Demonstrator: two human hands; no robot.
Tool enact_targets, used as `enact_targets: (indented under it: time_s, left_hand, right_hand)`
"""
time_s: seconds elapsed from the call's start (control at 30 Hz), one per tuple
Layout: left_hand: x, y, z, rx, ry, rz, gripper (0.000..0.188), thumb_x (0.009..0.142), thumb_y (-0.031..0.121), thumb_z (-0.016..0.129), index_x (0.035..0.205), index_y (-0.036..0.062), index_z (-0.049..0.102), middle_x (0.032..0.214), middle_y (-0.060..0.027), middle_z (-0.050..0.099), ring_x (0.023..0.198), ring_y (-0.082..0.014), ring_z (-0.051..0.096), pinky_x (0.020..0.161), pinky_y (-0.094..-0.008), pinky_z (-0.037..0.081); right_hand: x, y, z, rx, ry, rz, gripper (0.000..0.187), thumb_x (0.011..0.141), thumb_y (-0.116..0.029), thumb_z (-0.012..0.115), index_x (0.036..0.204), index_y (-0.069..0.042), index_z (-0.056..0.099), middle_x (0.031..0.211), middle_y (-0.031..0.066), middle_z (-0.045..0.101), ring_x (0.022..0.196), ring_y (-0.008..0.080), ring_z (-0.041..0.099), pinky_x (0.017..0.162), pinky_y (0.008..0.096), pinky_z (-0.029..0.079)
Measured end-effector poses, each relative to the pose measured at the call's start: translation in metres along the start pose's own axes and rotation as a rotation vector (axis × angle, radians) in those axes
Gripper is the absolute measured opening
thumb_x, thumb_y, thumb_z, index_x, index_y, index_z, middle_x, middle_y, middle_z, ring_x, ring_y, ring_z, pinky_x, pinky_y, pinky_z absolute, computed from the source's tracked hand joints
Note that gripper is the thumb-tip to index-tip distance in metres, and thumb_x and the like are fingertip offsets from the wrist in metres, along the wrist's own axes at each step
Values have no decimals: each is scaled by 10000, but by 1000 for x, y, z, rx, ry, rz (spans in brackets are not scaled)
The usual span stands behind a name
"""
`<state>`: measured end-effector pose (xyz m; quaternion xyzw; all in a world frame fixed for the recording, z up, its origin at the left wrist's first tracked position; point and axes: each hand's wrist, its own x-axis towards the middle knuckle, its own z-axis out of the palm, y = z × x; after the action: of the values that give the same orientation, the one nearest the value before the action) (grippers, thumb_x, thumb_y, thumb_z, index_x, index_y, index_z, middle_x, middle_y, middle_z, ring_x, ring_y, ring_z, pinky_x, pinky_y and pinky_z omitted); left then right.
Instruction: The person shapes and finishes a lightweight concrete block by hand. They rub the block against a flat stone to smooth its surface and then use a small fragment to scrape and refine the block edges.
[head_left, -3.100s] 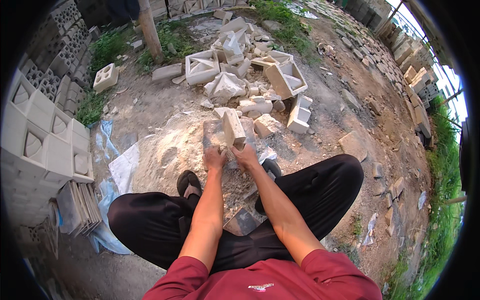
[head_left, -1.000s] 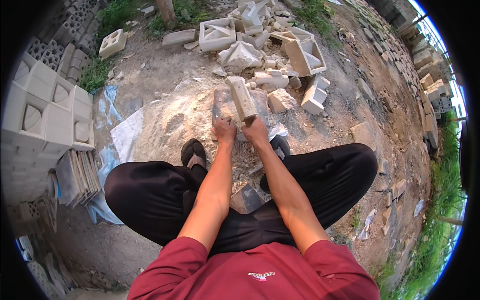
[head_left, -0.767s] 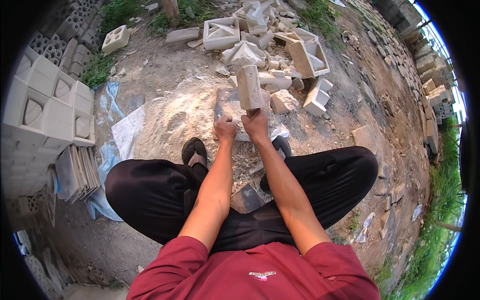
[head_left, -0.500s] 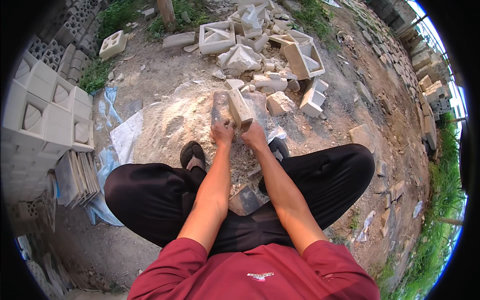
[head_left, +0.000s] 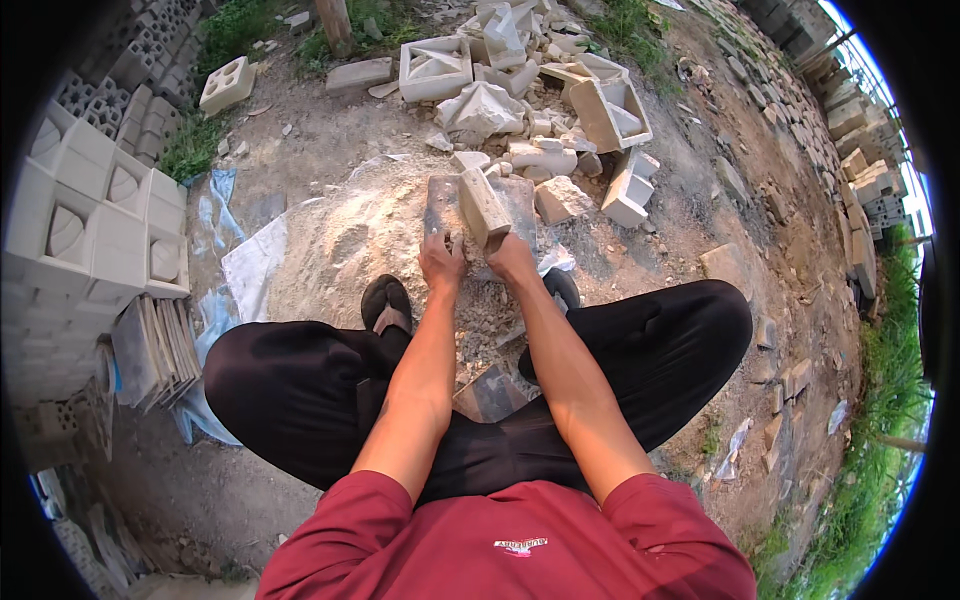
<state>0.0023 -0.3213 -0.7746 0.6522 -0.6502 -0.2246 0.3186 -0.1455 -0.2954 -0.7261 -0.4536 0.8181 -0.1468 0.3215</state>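
Note:
A long tan block [head_left: 484, 205] is tilted over a flat grey slab [head_left: 442, 204] on the ground in front of me. My right hand [head_left: 512, 257] is closed on the near end of the block. To its left, at the slab's near edge, my left hand [head_left: 442, 260] has its fingers bent together. Whatever may lie between those fingers is too small to make out. Pale crushed rubble [head_left: 345, 238] spreads left of the slab, and more crumbs lie below my hands.
Broken moulded blocks [head_left: 480, 112] are heaped beyond the slab, with a whole hollow block [head_left: 435, 68] beside them. Decorative blocks [head_left: 90, 205] are stacked at left, above leaning thin boards [head_left: 150, 355]. A white sheet [head_left: 255, 265] lies by the rubble. My shoes [head_left: 387, 305] flank the work spot.
My left hand has shifted slightly left, away from the block, and its fingers look less tightly curled. The block in my right hand has moved slightly and stands a little steeper.

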Motion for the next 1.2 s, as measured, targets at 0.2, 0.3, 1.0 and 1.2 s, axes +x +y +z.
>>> enact_targets:
  time_s: [0.2, 0.3, 1.0, 1.2]
  left_hand:
    - [11, -20, -4, -226, 202, -233, 300, 780, 248, 752, 950, 8, 690, 901, -155, 657, 872, -327, 619, 812, -410, 479]
    - [11, -49, -3, -449, 384, -480, 297, 790, 248, 739, 943, 0, 687, 914, -147, 664, 851, -308, 631, 795, -396, 491]
    - [3, -18, -4, -265, 208, -186, 299, 778, 240, 750, 978, 36, 666, 962, -142, 626, 900, -314, 617, 815, -398, 493]
    - [-4, -12, 9, -203, 11, -317, 303, 780, 276, 745, 1009, 85, 689, 993, -115, 632, 930, -301, 626, 817, -402, 497]
  right_hand:
    - [-9, 9, -8, 94, -28, -193, 450, 673, -258, 717, 1012, 29, 645, 983, 273, 666, 965, 410, 643, 817, 445, 524]
    - [-30, 16, -8, 74, -96, -328, 442, 664, -270, 732, 998, 7, 651, 959, 263, 670, 938, 413, 644, 805, 444, 520]
    - [-19, -1, -2, 94, 151, -95, 449, 699, -229, 702, 1039, 42, 590, 990, 291, 649, 992, 448, 614, 842, 483, 505]
    - [-10, 10, 7, 10, 67, -96, 466, 715, -227, 692, 1056, 64, 561, 977, 317, 647, 974, 455, 627, 842, 504, 505]
